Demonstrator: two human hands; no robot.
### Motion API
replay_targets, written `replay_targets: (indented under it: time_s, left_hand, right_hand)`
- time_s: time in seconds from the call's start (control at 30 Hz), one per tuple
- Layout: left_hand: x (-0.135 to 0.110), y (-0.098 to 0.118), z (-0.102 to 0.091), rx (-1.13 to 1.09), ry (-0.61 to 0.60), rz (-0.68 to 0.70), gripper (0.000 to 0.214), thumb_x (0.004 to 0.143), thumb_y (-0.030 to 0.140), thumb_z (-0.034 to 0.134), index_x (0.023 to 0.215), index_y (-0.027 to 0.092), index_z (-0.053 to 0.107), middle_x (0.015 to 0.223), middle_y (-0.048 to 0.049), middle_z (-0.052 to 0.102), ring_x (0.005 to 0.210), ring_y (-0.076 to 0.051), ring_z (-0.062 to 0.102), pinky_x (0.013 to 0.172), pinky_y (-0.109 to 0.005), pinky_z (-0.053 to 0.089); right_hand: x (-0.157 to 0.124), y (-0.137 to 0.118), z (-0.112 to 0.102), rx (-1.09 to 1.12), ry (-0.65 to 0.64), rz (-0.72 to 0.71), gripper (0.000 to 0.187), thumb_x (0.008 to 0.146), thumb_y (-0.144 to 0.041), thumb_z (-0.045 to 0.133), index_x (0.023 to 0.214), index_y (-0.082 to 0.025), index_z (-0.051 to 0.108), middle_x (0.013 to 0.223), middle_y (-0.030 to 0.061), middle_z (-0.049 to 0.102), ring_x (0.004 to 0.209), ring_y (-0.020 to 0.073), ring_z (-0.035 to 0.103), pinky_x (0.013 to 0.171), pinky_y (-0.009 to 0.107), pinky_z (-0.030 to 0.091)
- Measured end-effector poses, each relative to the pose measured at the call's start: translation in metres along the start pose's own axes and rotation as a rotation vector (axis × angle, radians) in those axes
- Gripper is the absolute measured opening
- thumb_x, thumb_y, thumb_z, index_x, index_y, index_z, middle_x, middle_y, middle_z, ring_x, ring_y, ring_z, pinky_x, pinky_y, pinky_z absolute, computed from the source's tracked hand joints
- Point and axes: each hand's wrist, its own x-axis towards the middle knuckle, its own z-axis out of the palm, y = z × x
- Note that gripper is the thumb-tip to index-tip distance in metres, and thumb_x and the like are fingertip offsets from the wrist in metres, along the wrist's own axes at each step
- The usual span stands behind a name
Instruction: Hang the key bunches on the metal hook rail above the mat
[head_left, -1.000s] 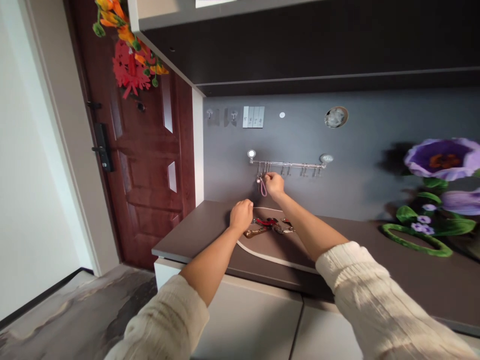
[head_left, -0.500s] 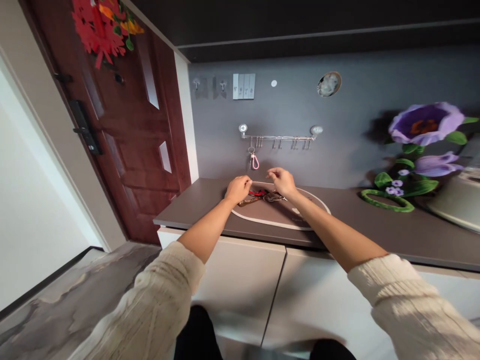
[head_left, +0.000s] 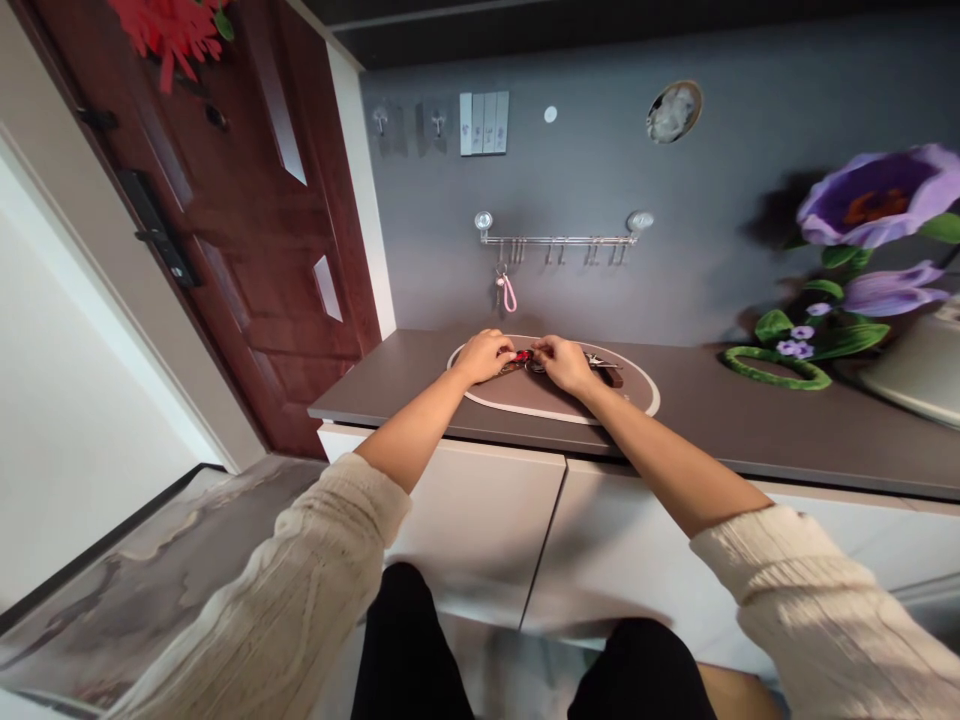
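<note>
Both of my hands rest on an oval brown tray (head_left: 637,395) on the cabinet top. My left hand (head_left: 484,355) is curled with its fingers down on a bunch of keys with a red fob (head_left: 523,358). My right hand (head_left: 562,363) pinches the same bunch from the other side. More keys (head_left: 604,366) stick out to the right of my right hand. Above the tray, a pink key loop (head_left: 508,292) hangs from the leftmost hook of a metal hook rail (head_left: 559,240) on the grey wall.
A dark red door (head_left: 247,230) with a black lock stands at the left. Light switches (head_left: 484,122) sit above the rail. Purple fabric flowers (head_left: 862,250) and a green ring (head_left: 776,368) lie at the right on the brown cabinet top (head_left: 750,430). White cabinet doors are below.
My right hand left the pink loop hanging on the hook and came down to the tray. Both hands now meet on the red-fob keys. The camera tilted downward.
</note>
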Motion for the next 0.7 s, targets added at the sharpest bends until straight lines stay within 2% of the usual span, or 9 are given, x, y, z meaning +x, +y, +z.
replay_targets:
  time_s: [0.33,0.57,0.7]
  left_hand:
    - [0.0019,-0.0045,0.0059,0.022,-0.084,0.022,0.017,0.077,0.030,0.054,0.087,0.021,0.064,0.092,-0.0040,0.059,0.093,-0.019,0.050,0.083,-0.030,0.038]
    - [0.0002,-0.0039,0.0072,0.017,-0.039,-0.010,0.021,0.073,0.035,0.060,0.087,0.020,0.060,0.091,-0.0036,0.056,0.089,-0.018,0.050,0.077,-0.029,0.039]
    - [0.0000,-0.0045,0.0083,0.013,-0.078,-0.023,0.022,0.070,0.037,0.063,0.084,0.020,0.059,0.087,-0.0027,0.056,0.086,-0.017,0.050,0.075,-0.028,0.038]
  right_hand:
    - [-0.0038,-0.0055,0.0026,-0.121,-0.012,-0.018,0.023,0.079,-0.014,0.048,0.096,-0.014,0.064,0.092,0.0086,0.068,0.085,0.0161,0.061,0.080,0.025,0.041]
    - [-0.0027,-0.0005,0.0060,-0.111,0.019,-0.040,0.023,0.079,-0.015,0.047,0.095,-0.015,0.063,0.090,0.0079,0.068,0.085,0.0156,0.060,0.081,0.025,0.041]
    - [-0.0019,0.0008,0.0070,-0.107,0.018,-0.040,0.023,0.078,-0.014,0.048,0.095,-0.015,0.063,0.090,0.0077,0.067,0.084,0.0157,0.060,0.080,0.025,0.042]
